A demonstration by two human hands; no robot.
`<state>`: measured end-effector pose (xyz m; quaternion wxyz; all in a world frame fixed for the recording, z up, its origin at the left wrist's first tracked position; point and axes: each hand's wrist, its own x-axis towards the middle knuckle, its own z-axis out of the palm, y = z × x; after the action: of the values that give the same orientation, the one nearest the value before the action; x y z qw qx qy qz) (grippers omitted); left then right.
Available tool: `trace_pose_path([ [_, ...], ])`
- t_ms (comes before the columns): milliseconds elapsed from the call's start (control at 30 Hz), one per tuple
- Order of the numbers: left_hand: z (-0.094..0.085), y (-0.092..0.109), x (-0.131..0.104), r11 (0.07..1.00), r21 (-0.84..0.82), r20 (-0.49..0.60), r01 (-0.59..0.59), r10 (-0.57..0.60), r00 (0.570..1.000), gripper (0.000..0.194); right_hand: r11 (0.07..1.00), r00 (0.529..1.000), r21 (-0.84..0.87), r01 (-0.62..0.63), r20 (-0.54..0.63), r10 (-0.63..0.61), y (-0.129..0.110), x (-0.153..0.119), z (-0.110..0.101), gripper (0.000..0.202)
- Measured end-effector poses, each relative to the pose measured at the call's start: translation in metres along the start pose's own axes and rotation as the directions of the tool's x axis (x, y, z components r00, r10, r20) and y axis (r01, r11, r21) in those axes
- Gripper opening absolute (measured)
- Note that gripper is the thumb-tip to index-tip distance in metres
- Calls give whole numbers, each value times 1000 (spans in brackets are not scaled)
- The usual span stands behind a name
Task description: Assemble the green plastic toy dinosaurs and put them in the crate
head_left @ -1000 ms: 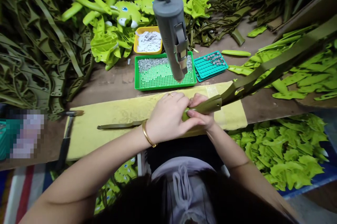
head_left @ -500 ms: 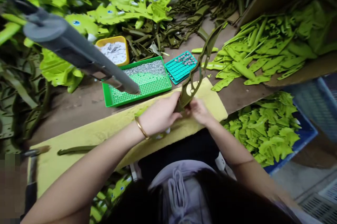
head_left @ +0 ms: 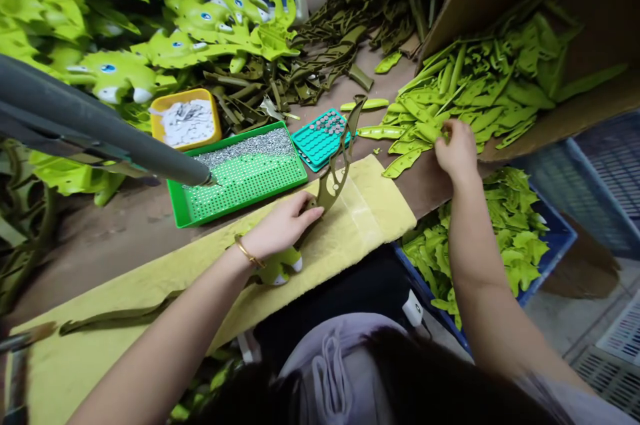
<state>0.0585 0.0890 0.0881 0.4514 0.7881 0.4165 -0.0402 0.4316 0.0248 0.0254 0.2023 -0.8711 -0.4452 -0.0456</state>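
My left hand (head_left: pixel 287 222) is closed around the lower end of a long, curved olive-green plastic piece (head_left: pixel 330 188) with openings in it, tilted up over the yellow cloth pad (head_left: pixel 373 205). Under that wrist lies a lime-green plastic dinosaur part (head_left: pixel 280 268) with white tips, mostly covered. My right hand (head_left: pixel 457 148) reaches to the near edge of a heap of lime-green plastic pieces (head_left: pixel 480 88), its fingers curled together. What is between those fingertips, if anything, is hidden.
A grey powered screwdriver (head_left: pixel 125 138) hangs at left over a green perforated tray (head_left: pixel 240 205) of small metal screws. Behind are a yellow tub (head_left: pixel 155 122), a teal tray (head_left: pixel 313 148) with small discs and olive parts. A hammer (head_left: pixel 17 345) and another olive strip (head_left: pixel 115 318) lie left.
My right hand has left the olive-green piece and moved right to the lime-green heap. My left hand still holds the olive-green piece. The view has shifted.
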Motion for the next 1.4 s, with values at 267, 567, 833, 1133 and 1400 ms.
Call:
trace_pose_path([
  [267, 2, -3, -5, 1000, 6, -47, -7, 7, 999, 37, 969, 998, 245, -10, -59, 25, 11, 13, -11, 54],
  [567, 15, 7, -9, 997, -5, -250, -81, 77, 965, 44, -2, 916, 927, -374, 370, 157, -143, -108, 10, 37],
  [833, 17, 6, -16, 982, -58, -249, -178, 158, 955, 66, -483, 793, 651, -585, 585, -171, -197, -133, 11, 19],
  [1133, 14, -3, -18, 981, -77, -154, -179, 166, 974, 65, -461, 749, 608, -647, 619, -235, -195, -138, 10, 18],
  [1400, 7, -4, -19, 968, -123, -136, -218, 202, 970, 65, -524, 762, 581, -622, 604, -234, -189, -143, 14, 18],
])
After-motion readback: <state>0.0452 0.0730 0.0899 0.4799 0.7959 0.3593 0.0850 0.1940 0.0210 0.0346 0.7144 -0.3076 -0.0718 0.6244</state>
